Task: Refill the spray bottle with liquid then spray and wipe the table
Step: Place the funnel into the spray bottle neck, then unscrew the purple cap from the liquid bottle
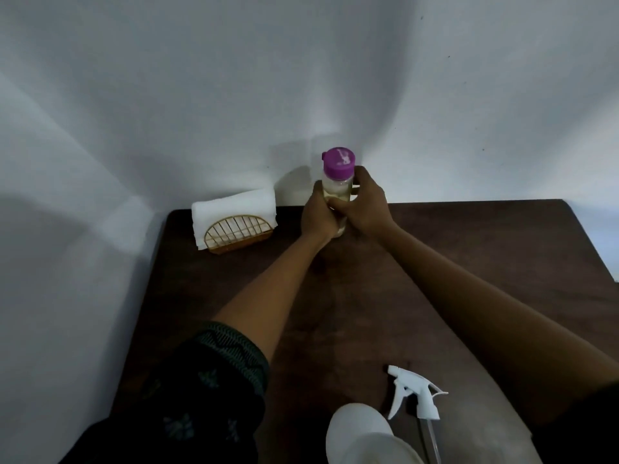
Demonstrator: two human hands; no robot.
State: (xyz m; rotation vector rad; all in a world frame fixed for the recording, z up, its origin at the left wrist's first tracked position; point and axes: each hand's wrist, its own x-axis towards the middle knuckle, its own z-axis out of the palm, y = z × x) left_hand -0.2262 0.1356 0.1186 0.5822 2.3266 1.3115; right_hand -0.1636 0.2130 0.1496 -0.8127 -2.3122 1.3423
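Spray bottle point(360, 437): white body at the near edge of the worktop point(469, 256), its neck bare, between the two forearms.
Spray head point(413, 395): white trigger top with its clear tube, lying on the worktop just right of the spray bottle, apart from it.
Sleeve point(207, 376): dark patterned fabric on the left arm, near left.
Left hand point(316, 217): fingers curled round the lower part of the refill bottle, gripping it.
Right hand point(366, 204): wrapped round the same bottle from the right, just below the cap.
Refill bottle point(336, 189): clear, pale liquid inside, upright at the far edge of the worktop by the wall.
Cap point(338, 162): purple, on top of the refill bottle.
Towel point(234, 207): white, folded in a wire holder point(234, 234), far left corner.
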